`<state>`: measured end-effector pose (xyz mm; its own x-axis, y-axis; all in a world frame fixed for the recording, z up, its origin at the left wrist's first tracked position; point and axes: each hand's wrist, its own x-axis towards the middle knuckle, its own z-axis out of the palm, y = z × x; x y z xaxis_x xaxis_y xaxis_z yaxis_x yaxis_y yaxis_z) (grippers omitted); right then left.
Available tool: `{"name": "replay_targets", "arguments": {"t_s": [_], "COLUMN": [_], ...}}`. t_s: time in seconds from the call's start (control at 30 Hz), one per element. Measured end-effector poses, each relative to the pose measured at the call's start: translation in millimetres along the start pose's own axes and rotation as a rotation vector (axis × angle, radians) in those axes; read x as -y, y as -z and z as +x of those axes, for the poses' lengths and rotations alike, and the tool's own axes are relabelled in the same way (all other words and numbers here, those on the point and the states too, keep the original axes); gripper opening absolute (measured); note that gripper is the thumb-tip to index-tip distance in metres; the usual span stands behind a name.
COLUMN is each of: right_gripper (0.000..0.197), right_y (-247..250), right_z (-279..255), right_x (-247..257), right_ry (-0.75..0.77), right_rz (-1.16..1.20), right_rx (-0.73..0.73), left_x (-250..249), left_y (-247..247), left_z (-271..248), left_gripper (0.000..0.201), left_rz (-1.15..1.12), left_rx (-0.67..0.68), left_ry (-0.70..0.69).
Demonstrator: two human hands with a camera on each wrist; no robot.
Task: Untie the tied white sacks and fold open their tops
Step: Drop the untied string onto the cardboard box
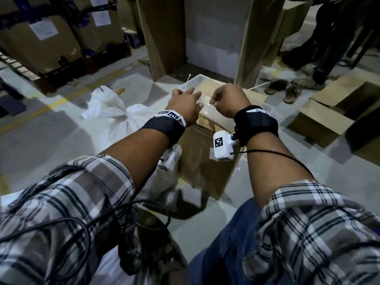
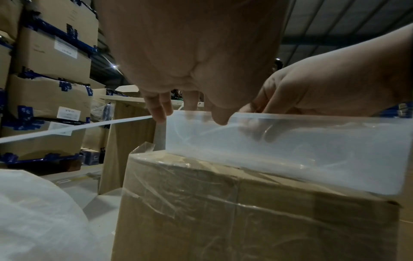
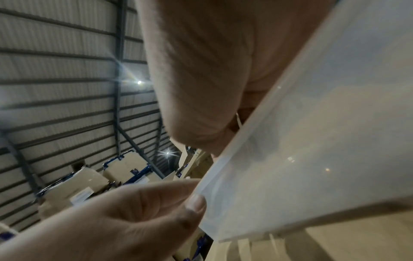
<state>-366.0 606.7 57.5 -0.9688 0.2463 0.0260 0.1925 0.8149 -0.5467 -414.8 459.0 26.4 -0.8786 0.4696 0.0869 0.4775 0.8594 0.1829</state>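
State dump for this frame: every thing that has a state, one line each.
white sack: tied shut at the neck, on the floor.
translucent tray: open-topped, resting on the taped box.
taped box: closed, wrapped in clear film.
side box: flaps open.
left hand: pinches the tray's rim.
right hand: fingers curled inside the tray, apparently pinching a white strip.

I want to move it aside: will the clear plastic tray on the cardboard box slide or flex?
Probably light: the tray looks thin-walled, nearly empty. Likely slides easily on the glossy taped box. Walls may flex where the left hand pinches the rim.
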Motion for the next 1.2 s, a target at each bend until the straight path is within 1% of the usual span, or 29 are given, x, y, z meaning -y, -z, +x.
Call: {"name": "replay_targets", "arguments": {"t_s": [0.03,0.1,0.23,0.3,0.37,0.4,0.5,0.6,0.77,0.87,0.97,1.03,1.07,1.13,1.17,1.2], "right_gripper": [0.017,0.021,0.022,0.029,0.04,0.042,0.043,0.039,0.029,0.03,0.044,0.053,0.055,0.057,0.058,0.059], "right_y": [1,3,5,7,8,7,4,4,8,6,0,-2,-3,-4,-4,-4], "right_z": [0,-1,-1,0,1,1,2,3,7,10,11,11,11,11,10,10], "right_x": [-2,-6,-7,-5,-5,-7,-12,-17,-16,-17,-14,-13,-13,-15,-15,-15], "right_ry": [-0.025,-0.077,-0.131,-0.162,-0.193,-0.209,-0.245,-0.25,-0.203,-0.164,-0.083,-0.048,-0.04,-0.028,-0.021,-0.014], "right_rz": [0.026,0.047,0.022,0.011,0.019,0.02,0.001,-0.033,-0.014,-0.025,-0.035,-0.055,-0.061,-0.056,-0.05,-0.047], "right_rx": [0.01,0.036,0.071,0.084,0.08,0.066,0.025,-0.005,-0.049,-0.049,-0.014,-0.001,0.001,0.001,0.0,0.0], "left_x": [0,0,-2,-4,-3,-2,2,5,4,5,14,21,25,34,38,43], "left_y": [0,-1,-3,-4,-4,-4,-4,-5,-3,1,7,11,13,14,13,13], "left_z": [-1,-3,-5,-5,-4,-3,0,3,6,5,5,7,9,13,15,17], "left_gripper": [0.047,0.046,0.046,0.047,0.047,0.046,0.043,0.045,0.047,0.046,0.044,0.042,0.04,0.041,0.043,0.046], "left_rz": [0.013,0.035,0.042,0.044,0.039,0.033,0.037,0.061,0.026,-0.07,-0.22,-0.332,-0.376,-0.43,-0.455,-0.49], "left_rx": [-0.011,-0.032,-0.052,-0.056,-0.062,-0.065,-0.07,-0.063,-0.054,-0.112,-0.269,-0.367,-0.39,-0.362,-0.322,-0.281], "left_ry": [-0.007,-0.011,0.015,0.02,0.008,-0.002,-0.035,-0.051,-0.037,-0.027,0.058,0.177,0.25,0.377,0.403,0.392]}}
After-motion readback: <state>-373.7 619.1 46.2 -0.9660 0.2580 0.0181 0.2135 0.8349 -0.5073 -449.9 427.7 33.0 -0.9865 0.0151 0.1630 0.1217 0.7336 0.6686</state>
